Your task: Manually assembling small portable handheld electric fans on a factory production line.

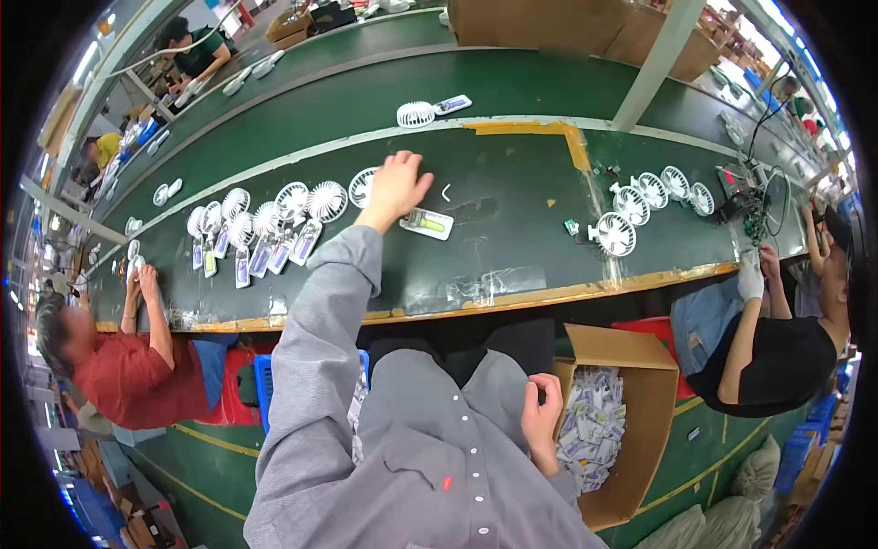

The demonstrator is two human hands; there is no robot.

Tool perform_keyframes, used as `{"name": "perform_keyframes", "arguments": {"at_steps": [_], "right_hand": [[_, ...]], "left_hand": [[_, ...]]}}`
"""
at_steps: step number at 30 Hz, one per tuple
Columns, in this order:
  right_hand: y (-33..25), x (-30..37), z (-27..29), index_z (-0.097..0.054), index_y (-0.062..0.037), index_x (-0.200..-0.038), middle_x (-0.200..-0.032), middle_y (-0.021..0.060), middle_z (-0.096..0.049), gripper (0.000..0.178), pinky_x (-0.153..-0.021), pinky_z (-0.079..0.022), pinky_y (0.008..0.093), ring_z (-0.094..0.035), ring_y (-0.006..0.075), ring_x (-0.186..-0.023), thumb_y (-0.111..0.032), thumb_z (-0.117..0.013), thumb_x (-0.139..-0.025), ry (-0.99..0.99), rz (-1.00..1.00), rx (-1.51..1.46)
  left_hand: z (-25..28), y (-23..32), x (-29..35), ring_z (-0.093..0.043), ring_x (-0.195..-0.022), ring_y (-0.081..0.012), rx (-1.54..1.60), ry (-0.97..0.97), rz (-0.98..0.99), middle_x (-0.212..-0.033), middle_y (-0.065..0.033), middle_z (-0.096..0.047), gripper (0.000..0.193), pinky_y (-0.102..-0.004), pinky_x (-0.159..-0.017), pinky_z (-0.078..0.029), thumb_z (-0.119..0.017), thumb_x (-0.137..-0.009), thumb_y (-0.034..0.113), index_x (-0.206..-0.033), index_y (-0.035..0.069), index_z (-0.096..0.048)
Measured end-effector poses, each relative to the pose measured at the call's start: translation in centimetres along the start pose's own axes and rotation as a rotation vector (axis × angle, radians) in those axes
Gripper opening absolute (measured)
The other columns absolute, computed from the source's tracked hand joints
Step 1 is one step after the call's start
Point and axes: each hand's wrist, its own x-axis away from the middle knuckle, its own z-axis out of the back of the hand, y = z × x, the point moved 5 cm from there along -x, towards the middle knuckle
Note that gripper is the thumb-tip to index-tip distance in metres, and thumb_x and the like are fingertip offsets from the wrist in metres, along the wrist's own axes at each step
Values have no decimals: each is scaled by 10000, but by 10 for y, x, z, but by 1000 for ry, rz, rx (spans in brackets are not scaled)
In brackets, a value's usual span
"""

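My left hand (395, 189) reaches over the green bench, its fingers bent down around the middle of a white handheld fan. The fan's round caged head (362, 188) shows left of the hand, and its handle (427, 224), with a yellow-green cell inside, sticks out to the right. My fingers hide the part between them. Low beside my lap, my right hand (542, 410) is loosely curled, with nothing visible in it. A group of similar white fans (265, 220), with purple or green in their handles, lies left of my left hand.
More fan heads (633, 206) lie at the right, near a wired fixture (745, 197). Another fan (417, 114) lies on the belt beyond the rail. A cardboard box (631, 439) full of small parts stands by my right hand. Co-workers sit left (128, 375) and right (777, 343).
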Motion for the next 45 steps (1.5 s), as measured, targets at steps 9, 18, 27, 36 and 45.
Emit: {"name": "perform_keyframes", "arguments": {"at_steps": [9, 18, 27, 36, 45], "right_hand": [[13, -14, 15, -605, 14, -892, -923, 139, -607, 66, -784, -480, 347, -603, 276, -862, -40, -578, -869, 95, -86, -12], [25, -30, 17, -628, 0, -911, -919, 150, -617, 83, -810, -483, 353, -606, 290, -883, -30, -608, -836, 103, -163, -28], [-24, -191, 32, -492, -12, -1299, -1314, 192, -471, 519, -1024, -354, 501, -413, 419, -1230, -128, -645, -817, 170, 343, 583], [11, -284, 22, -460, -24, -1351, -1419, 199, -422, 574, -1119, -214, 568, -325, 413, -1350, -286, -610, -863, 206, 279, 830], [-116, -158, -21, -505, 19, -1330, -1298, 145, -553, 563, -1038, -370, 334, -478, 218, -1251, -408, -502, -964, -623, 284, -543]], "left_hand": [[-37, -19, -112, -524, -1167, -389, -129, -84, 193, -1321, -177, -502, 720, -460, -943, -479, -684, -798, 428, -1368, 58, -446], [-100, -44, -163, -503, -1219, -383, 50, -83, 377, -1340, -207, -501, 825, -497, -1024, -381, -679, -781, 557, -1448, 171, -383], [39, 40, -130, -548, -1122, -354, 274, 324, -43, -1279, -191, -436, 655, -413, -927, -473, -743, -821, 357, -1364, 105, -478], [176, 116, 17, -500, -1194, -343, 437, 244, -397, -1306, -203, -446, 756, -405, -972, -452, -820, -666, 188, -1335, 51, -498], [154, 174, 129, -579, -1078, -428, 565, -61, -640, -1254, -248, -515, 730, -465, -889, -514, -881, -595, 334, -1222, 92, -595]]}}
